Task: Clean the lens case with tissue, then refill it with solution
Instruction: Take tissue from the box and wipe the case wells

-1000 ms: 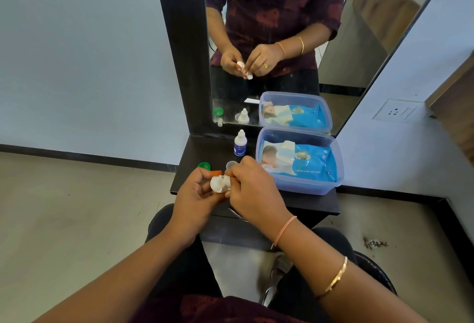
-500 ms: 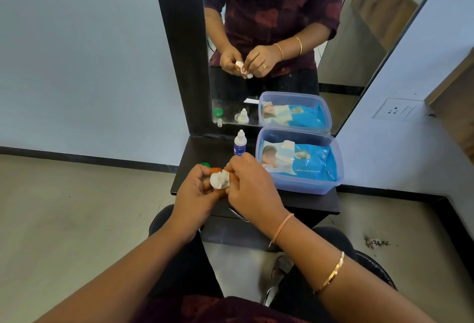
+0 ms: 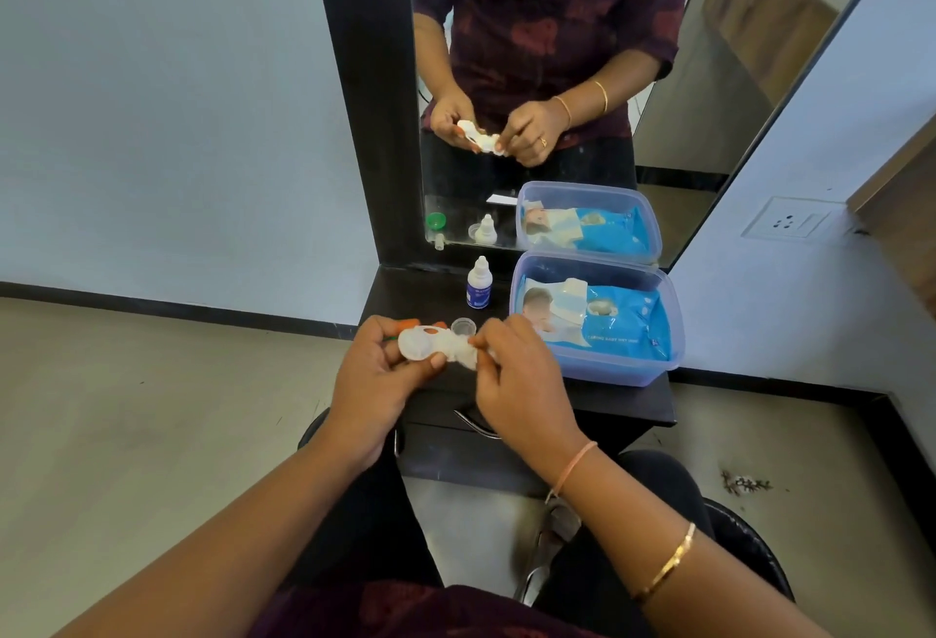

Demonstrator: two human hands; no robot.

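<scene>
Two hands meet above the front edge of a dark shelf (image 3: 582,399). The left hand (image 3: 377,384) pinches a white lens case (image 3: 420,343) between thumb and fingers, one round well facing up. The right hand (image 3: 516,374) closes its fingertips on a wad of tissue (image 3: 461,353) pressed against the case's right end; that end is hidden under the tissue. Both are clamped, and the case bridges the small gap between them.

Just behind the case, a clear cap (image 3: 462,326) sits on the shelf. An orange bit (image 3: 409,322) and a sliver of green show past the left fingers; what they belong to cannot be told. Farther back stands a small white dropper bottle (image 3: 479,283) with a blue label, close to the mirror (image 3: 557,80). To its right a clear plastic box (image 3: 597,369) holds a blue pack of wipes (image 3: 608,318).

The mirror repeats the hands, case, bottle and box. A wall socket (image 3: 790,224) sits at right.
</scene>
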